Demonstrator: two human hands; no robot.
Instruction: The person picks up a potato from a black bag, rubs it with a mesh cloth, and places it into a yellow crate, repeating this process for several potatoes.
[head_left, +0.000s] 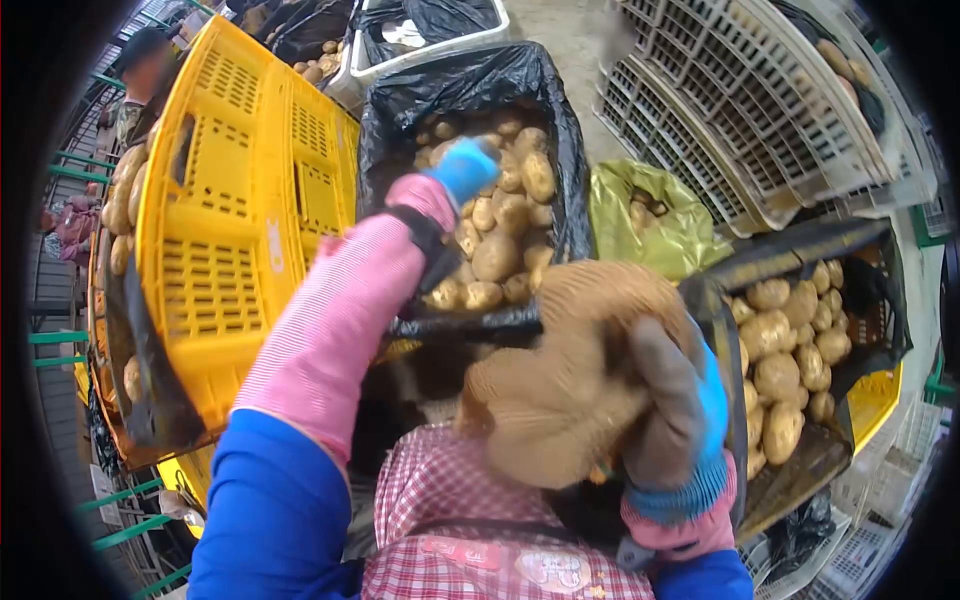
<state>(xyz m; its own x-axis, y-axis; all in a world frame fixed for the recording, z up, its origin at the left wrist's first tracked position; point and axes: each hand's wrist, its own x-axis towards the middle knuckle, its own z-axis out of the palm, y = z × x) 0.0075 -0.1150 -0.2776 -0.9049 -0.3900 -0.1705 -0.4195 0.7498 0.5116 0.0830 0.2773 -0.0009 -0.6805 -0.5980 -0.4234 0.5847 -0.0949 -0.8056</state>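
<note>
My left hand (465,170), in a blue glove, reaches over the potatoes (495,250) in a crate lined with black plastic (545,80). Its fingers are smeared by motion, and whether it grips a potato cannot be made out. Close to my body, my right hand (675,410), in a grey and blue glove, is closed around a crumpled bundle of brown ribbed material (560,390). That bundle is blurred and spreads left in folds over my lap. Anything inside it is hidden.
A yellow crate (215,280) stands tilted on the left. To the right are stacked grey crates (700,110), an olive plastic bag (650,240) holding potatoes, and a crate of potatoes (785,370). A white crate (430,50) sits behind. Another person (135,90) is at far left.
</note>
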